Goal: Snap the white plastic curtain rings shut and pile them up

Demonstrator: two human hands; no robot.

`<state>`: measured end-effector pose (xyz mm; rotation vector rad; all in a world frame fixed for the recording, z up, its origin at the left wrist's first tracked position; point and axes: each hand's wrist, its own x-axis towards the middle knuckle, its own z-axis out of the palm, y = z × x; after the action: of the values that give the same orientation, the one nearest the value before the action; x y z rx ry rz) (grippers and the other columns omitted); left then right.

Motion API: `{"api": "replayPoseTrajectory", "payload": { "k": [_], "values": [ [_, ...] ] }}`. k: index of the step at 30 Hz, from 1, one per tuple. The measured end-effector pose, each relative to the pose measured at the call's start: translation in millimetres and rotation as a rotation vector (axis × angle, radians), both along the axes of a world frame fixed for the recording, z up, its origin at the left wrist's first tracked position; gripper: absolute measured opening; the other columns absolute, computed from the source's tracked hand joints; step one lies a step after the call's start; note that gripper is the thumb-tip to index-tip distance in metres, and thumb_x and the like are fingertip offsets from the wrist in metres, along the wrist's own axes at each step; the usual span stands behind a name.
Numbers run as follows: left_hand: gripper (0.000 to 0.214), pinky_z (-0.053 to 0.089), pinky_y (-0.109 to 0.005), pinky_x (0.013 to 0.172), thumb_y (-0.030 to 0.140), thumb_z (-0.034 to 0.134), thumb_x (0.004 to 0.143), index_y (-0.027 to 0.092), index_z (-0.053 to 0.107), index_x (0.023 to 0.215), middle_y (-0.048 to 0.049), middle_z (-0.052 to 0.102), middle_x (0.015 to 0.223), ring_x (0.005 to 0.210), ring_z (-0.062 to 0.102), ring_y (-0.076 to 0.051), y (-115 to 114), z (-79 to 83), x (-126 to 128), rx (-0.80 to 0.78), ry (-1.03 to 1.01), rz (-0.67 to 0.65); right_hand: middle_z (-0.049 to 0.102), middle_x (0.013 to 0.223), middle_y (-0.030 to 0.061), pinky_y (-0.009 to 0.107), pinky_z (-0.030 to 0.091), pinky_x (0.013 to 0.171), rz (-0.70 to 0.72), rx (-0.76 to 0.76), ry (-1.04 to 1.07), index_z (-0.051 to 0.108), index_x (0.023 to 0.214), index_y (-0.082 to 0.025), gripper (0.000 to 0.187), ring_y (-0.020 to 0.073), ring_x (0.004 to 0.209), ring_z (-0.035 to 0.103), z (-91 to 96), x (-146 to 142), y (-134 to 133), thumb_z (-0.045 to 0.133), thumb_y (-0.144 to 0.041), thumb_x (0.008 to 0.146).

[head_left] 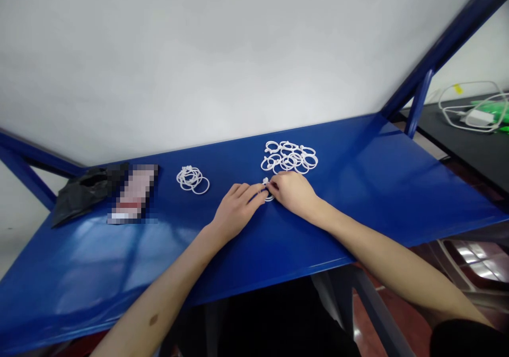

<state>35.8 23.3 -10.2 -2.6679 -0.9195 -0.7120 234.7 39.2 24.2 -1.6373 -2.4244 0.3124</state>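
Note:
My left hand [237, 208] and my right hand [292, 191] meet at the middle of a blue shelf [358, 208]. Both pinch a white plastic ring [267, 191] that lies between their fingertips on the shelf. Just behind my right hand lies a loose pile of several white rings [289, 157]. A smaller bunch of white rings [192, 179] sits to the left of my left hand, apart from it.
A black bag [85, 190] and a blurred flat packet [134, 193] lie at the shelf's left end. Blue frame posts [421, 99] rise at the right. Beyond them a dark table [469, 145] carries a white cable and charger [473, 114]. A white wall stands behind.

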Motion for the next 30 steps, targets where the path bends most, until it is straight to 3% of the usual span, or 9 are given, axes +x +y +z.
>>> {"api": "replayPoseTrajectory", "payload": {
  "k": [4, 12, 16, 22, 26, 30],
  "values": [
    [0.021, 0.048, -0.034, 0.077, 0.017, 0.047, 0.102, 0.018, 0.067, 0.107, -0.0046, 0.074, 0.107, 0.088, 0.064, -0.018, 0, 3.6, -2, -0.039, 0.110, -0.091, 0.071, 0.083, 0.0096, 0.028, 0.032, 0.059, -0.030, -0.012, -0.014, 0.072, 0.082, -0.013, 0.029, 0.0165, 0.070, 0.062, 0.7, -4, -3, 0.051, -0.026, 0.098],
    [0.029, 0.052, -0.037, 0.100, 0.011, 0.042, 0.101, 0.015, 0.061, 0.123, -0.0075, 0.070, 0.121, 0.110, 0.065, -0.019, -1, -1.7, -8, -0.125, 0.005, -0.104, 0.068, 0.085, 0.0076, 0.029, 0.026, 0.057, -0.011, 0.009, -0.025, 0.071, 0.086, -0.014, 0.027, 0.0147, 0.068, 0.058, 4.3, -2, -6, 0.050, -0.024, 0.099],
    [0.025, 0.054, -0.039, 0.095, 0.021, 0.050, 0.100, 0.017, 0.063, 0.122, -0.0074, 0.072, 0.116, 0.105, 0.067, -0.020, -1, -2.0, -5, -0.101, 0.022, -0.113, 0.066, 0.086, 0.0070, 0.030, 0.025, 0.056, 0.039, 0.052, -0.018, 0.071, 0.088, -0.015, 0.030, 0.0131, 0.065, 0.054, 7.5, 1, -4, 0.048, -0.027, 0.102],
    [0.021, 0.053, -0.035, 0.083, 0.020, 0.051, 0.100, 0.016, 0.065, 0.116, -0.0066, 0.073, 0.107, 0.092, 0.067, -0.019, -10, 4.3, 6, -0.063, -0.039, -0.114, 0.062, 0.087, 0.0067, 0.031, 0.024, 0.056, 0.192, 0.083, -0.060, 0.070, 0.089, -0.014, 0.031, 0.0126, 0.066, 0.052, 14.5, 10, 0, 0.045, -0.025, 0.104],
    [0.022, 0.049, -0.035, 0.076, 0.022, 0.048, 0.102, 0.017, 0.065, 0.114, -0.0064, 0.073, 0.104, 0.089, 0.066, -0.018, -18, 3.7, 16, -0.069, -0.020, -0.048, 0.061, 0.087, 0.0062, 0.031, 0.024, 0.057, 0.315, 0.108, -0.095, 0.068, 0.088, -0.014, 0.025, 0.0127, 0.069, 0.052, 14.6, 13, 4, 0.047, -0.017, 0.102],
    [0.020, 0.047, -0.036, 0.075, 0.022, 0.049, 0.102, 0.015, 0.065, 0.110, -0.0062, 0.073, 0.096, 0.084, 0.065, -0.020, -21, -0.6, 23, -0.006, 0.006, 0.046, 0.062, 0.091, 0.0072, 0.030, 0.025, 0.057, 0.312, 0.115, -0.151, 0.068, 0.089, -0.014, 0.022, 0.0139, 0.073, 0.054, 9.3, 9, 9, 0.049, -0.016, 0.101]
  ]
}}
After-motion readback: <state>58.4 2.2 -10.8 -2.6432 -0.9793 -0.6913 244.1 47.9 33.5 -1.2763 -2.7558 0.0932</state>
